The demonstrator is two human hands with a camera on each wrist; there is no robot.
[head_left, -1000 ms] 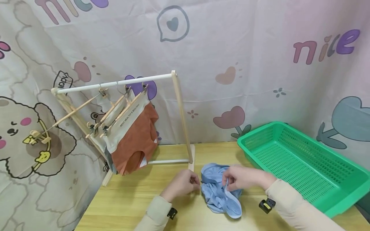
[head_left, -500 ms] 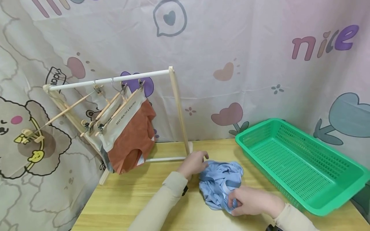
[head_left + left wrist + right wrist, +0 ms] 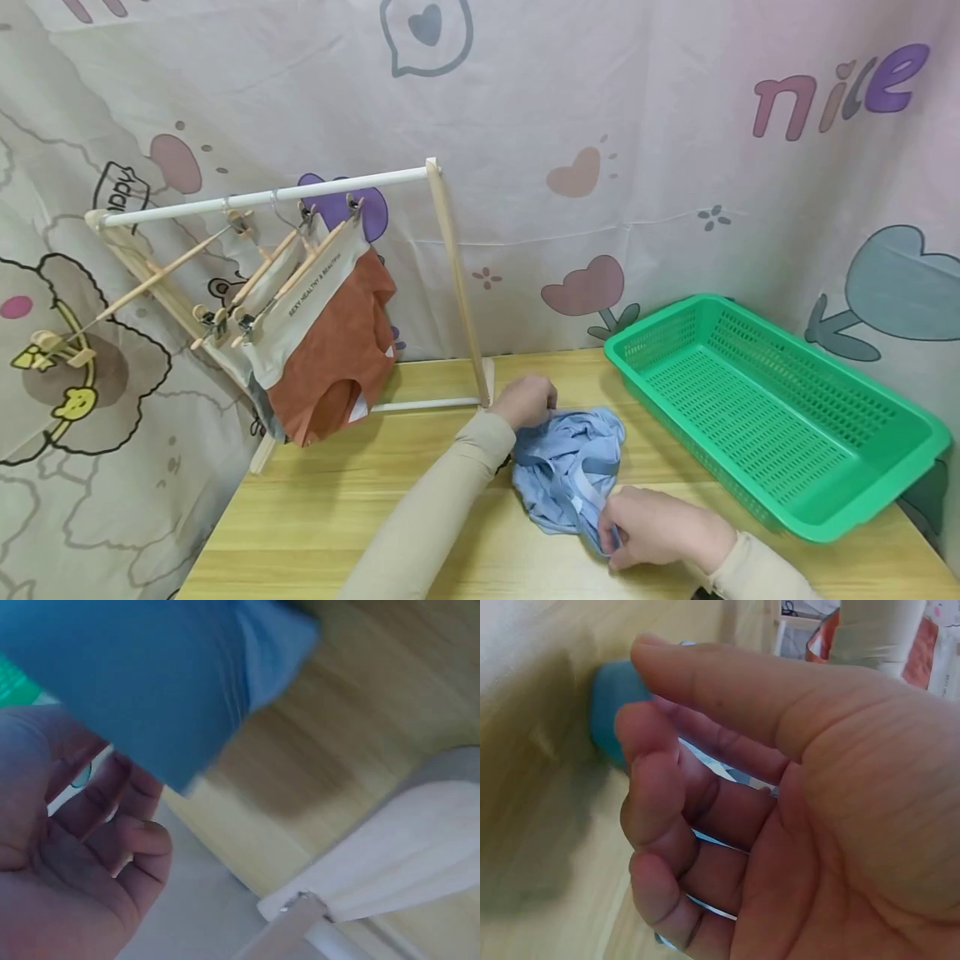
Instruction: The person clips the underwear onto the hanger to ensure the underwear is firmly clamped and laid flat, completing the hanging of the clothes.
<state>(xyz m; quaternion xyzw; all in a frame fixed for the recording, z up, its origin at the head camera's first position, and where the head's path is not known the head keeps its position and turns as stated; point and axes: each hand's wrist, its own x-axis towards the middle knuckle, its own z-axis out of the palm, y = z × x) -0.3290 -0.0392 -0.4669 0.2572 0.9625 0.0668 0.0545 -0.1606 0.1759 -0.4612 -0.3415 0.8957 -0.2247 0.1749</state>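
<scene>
A crumpled pair of light blue underpants (image 3: 566, 471) lies on the table in the head view. At its far left edge, my left hand (image 3: 527, 400) grips the cloth; in the left wrist view blue fabric (image 3: 150, 682) covers part of the fingers, while others curl beneath it. My right hand (image 3: 663, 529) pinches the near right edge between thumb and fingertips. Blue cloth (image 3: 615, 705) shows behind those fingertips in the right wrist view, though the exact contact is partly hidden.
On the left stands a small wooden rack with a white top rail (image 3: 270, 196). Orange-brown underpants (image 3: 330, 350) hang from a clip hanger, with another garment behind. A bare hanger (image 3: 165, 271) juts out leftward. A green basket (image 3: 772, 417) sits at the right.
My left hand has moved away from me to the far edge of the blue underpants. The right hand has come nearer to me, to the near edge. The head view has shifted slightly.
</scene>
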